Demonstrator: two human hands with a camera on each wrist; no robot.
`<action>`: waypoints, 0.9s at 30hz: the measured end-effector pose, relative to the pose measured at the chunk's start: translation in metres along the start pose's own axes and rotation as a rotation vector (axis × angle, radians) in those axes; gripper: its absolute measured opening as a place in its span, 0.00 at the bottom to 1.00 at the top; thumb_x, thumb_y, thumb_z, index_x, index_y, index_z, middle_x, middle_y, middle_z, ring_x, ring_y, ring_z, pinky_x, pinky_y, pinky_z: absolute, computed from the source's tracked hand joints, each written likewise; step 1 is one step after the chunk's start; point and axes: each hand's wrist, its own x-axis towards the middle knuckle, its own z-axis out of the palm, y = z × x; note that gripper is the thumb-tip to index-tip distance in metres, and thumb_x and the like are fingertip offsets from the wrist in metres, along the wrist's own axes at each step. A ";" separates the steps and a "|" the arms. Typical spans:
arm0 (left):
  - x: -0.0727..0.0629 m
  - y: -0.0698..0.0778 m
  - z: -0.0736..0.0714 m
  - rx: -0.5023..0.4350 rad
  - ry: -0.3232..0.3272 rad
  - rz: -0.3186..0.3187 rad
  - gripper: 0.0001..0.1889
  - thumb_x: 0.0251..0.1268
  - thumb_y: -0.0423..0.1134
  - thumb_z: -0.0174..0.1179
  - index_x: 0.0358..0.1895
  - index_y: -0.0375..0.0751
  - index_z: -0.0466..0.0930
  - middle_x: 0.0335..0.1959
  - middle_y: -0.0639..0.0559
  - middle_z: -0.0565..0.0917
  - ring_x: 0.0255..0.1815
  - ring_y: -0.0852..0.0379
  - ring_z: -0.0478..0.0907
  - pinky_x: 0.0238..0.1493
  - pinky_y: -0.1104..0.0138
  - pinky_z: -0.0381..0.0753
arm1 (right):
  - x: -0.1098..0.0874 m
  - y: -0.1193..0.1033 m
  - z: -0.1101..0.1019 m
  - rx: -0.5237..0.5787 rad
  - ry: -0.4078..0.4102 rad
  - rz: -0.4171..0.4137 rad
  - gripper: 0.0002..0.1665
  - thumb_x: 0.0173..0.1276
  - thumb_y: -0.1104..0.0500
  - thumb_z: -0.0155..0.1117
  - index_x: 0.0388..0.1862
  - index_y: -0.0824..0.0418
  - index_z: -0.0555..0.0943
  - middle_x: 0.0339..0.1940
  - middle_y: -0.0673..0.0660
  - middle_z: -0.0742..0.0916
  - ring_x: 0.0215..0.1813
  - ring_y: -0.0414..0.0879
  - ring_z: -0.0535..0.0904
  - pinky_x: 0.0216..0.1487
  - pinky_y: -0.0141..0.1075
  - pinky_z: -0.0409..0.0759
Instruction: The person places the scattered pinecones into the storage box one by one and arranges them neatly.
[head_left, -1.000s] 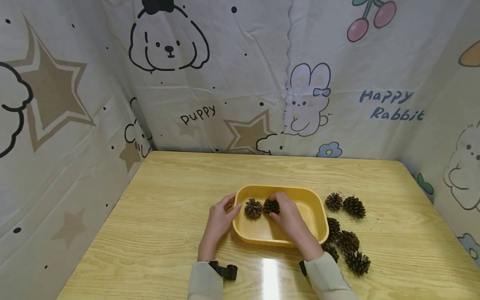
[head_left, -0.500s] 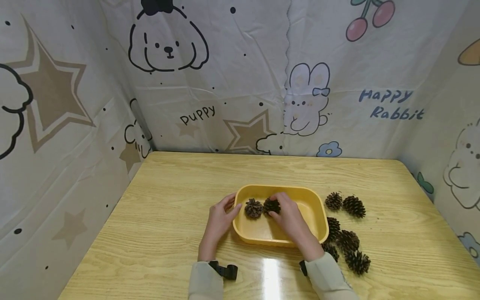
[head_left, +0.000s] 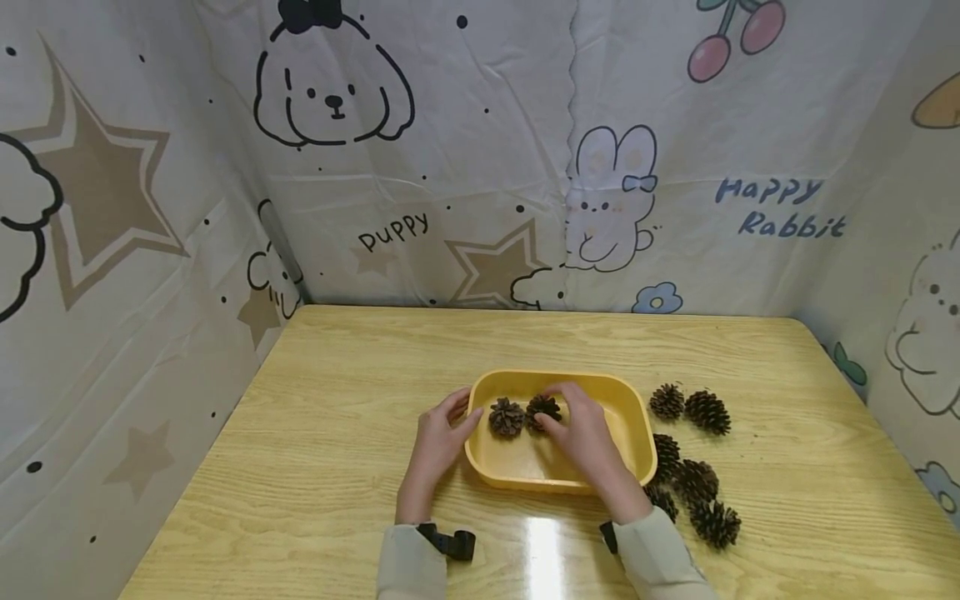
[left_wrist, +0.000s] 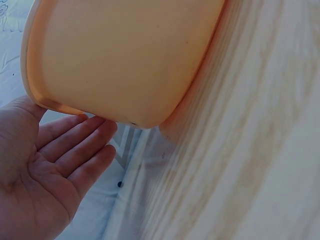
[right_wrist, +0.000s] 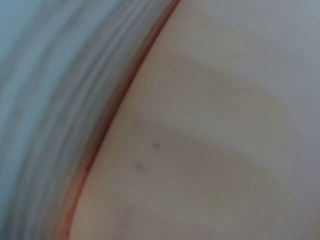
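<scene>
1. Right grip [head_left: 587, 437]: inside the yellow tray, thumb and fingers curled about a dark pine cone [head_left: 542, 407], in contact with it; how firmly cannot be told. The right wrist view is blurred and shows tray wall and worktop.
2. Left grip [head_left: 441, 433]: at the left end of the yellow tray [head_left: 517, 472], thumb hooked over the rim and fingertips against the outer wall, pinching it. In the left wrist view the palm stands clear of that wall.
3. Held cone: on the tray floor area, left of the tray's centre.
4. Second cone [head_left: 507, 418]: inside the tray, just left of the held one, nearer the left end.
5. Loose cones: six in all, outside the tray, to its right. An upper pair [head_left: 687, 408] lies beyond the tray's right end; a lower cluster [head_left: 696, 483] lies closer to the near right corner, two members partly hidden.
6. Wrists: pale sleeves [head_left: 412, 562] and black wrist cameras [head_left: 454, 545], on the near side of the tray.
7. Worktop [head_left: 337, 433]: light wood grain, beneath the tray, bright reflection on its near side.
8. Printed cloth [head_left: 465, 167]: behind the tray and to both sides, bearing "Puppy" and "Happy Rabbit".
</scene>
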 end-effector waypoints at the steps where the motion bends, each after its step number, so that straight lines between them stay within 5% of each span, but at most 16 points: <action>1: 0.000 0.000 0.000 0.001 0.000 0.001 0.24 0.69 0.42 0.61 0.65 0.36 0.75 0.64 0.37 0.78 0.64 0.41 0.77 0.66 0.56 0.81 | 0.000 0.000 -0.001 0.009 0.016 0.002 0.24 0.60 0.62 0.72 0.54 0.67 0.78 0.54 0.63 0.84 0.59 0.62 0.80 0.63 0.53 0.82; 18: 0.000 -0.001 0.001 0.026 0.006 -0.001 0.24 0.69 0.42 0.61 0.65 0.37 0.74 0.63 0.38 0.78 0.64 0.41 0.77 0.66 0.55 0.81 | -0.015 0.019 -0.022 -0.028 0.409 -0.198 0.28 0.51 0.64 0.79 0.52 0.67 0.81 0.48 0.64 0.87 0.52 0.60 0.83 0.56 0.51 0.84; 27: 0.000 0.001 0.001 0.023 0.006 0.008 0.24 0.69 0.41 0.61 0.65 0.36 0.74 0.63 0.38 0.79 0.64 0.41 0.77 0.66 0.55 0.81 | -0.027 0.030 -0.035 -0.027 0.463 -0.209 0.30 0.47 0.67 0.80 0.52 0.69 0.81 0.49 0.64 0.86 0.52 0.59 0.83 0.55 0.45 0.80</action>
